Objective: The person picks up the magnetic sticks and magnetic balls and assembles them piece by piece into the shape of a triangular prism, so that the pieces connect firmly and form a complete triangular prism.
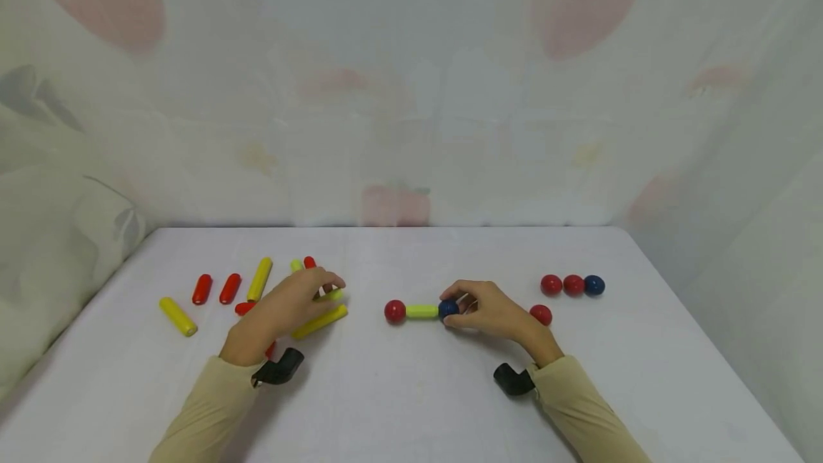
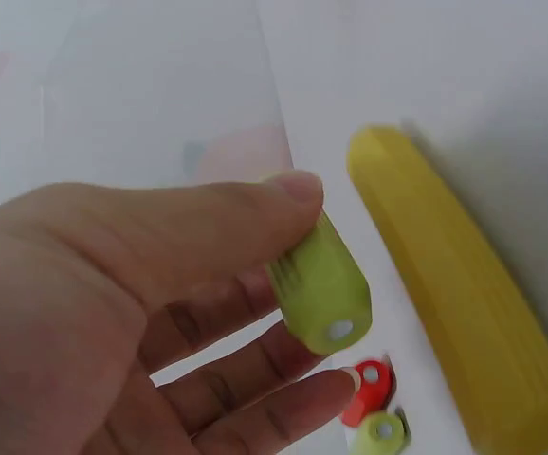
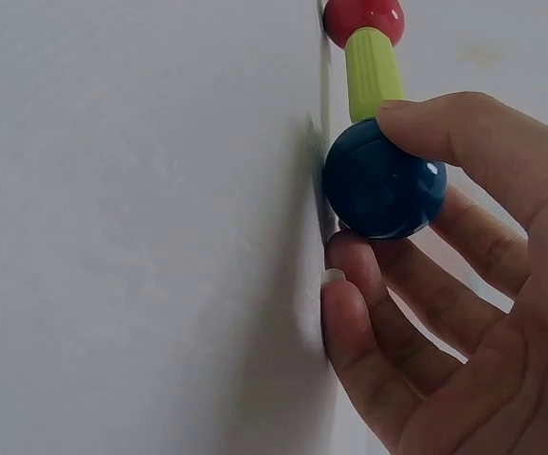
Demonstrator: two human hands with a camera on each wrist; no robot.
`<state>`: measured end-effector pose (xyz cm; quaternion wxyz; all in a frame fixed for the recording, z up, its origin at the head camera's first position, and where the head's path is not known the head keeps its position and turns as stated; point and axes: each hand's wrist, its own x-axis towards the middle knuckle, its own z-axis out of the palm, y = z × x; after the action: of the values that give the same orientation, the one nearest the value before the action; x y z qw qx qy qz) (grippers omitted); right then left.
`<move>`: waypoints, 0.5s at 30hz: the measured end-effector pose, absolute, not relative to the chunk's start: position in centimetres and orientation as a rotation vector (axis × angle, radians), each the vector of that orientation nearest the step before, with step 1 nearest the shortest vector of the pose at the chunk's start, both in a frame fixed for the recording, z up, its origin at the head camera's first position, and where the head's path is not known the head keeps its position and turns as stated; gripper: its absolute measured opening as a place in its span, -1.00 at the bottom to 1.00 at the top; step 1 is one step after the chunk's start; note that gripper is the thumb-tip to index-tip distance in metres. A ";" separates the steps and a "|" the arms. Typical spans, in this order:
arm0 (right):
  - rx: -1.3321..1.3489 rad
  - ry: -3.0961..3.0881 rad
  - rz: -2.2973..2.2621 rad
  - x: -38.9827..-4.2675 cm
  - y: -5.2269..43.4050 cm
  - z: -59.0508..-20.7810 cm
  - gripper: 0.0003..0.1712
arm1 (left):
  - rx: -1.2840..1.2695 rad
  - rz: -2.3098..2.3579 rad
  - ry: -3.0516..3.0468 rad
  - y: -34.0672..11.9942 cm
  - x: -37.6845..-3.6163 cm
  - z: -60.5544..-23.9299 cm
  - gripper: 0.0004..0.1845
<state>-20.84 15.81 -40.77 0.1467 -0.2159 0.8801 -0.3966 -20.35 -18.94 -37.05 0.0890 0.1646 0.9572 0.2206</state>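
Observation:
Between thumb and fingers, my left hand (image 1: pixel 292 309) pinches a short yellow-green rod (image 2: pixel 323 284) with a pale metal dot on its end. A longer yellow rod (image 2: pixel 454 294) lies on the table right beside that hand. My right hand (image 1: pixel 491 311) grips a dark blue ball (image 3: pixel 385 180), its thumb on top near the joint. That ball sits at one end of another yellow-green rod (image 1: pixel 421 311), and a red ball (image 1: pixel 395 311) is at the other end, forming a straight row on the table.
To the left lie red rods (image 1: pixel 202 289) and yellow rods (image 1: pixel 178 316), several partly hidden behind my left hand. On the right, two red balls (image 1: pixel 551 285) and a blue ball (image 1: pixel 594 285) stand in a row, with another red ball (image 1: pixel 541 315) near my right wrist.

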 end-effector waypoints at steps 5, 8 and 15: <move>-0.608 2.547 -1.136 -20.8 15.7 -40.8 -0.62 | 0.535 0.686 2.822 -18.0 -20.1 -37.3 -0.67; -0.611 2.560 -1.135 -20.8 15.6 -40.8 -0.62 | 0.543 0.698 2.810 -17.4 -19.9 -37.5 -0.68; -0.608 2.582 -1.137 -20.8 15.6 -40.9 -0.62 | 0.559 0.753 2.760 -15.9 -19.7 -38.0 -0.75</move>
<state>-20.83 15.58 -40.95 0.1277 -0.2090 0.8874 -0.3906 -19.68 -15.94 -37.96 0.1130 0.1905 0.9408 0.2567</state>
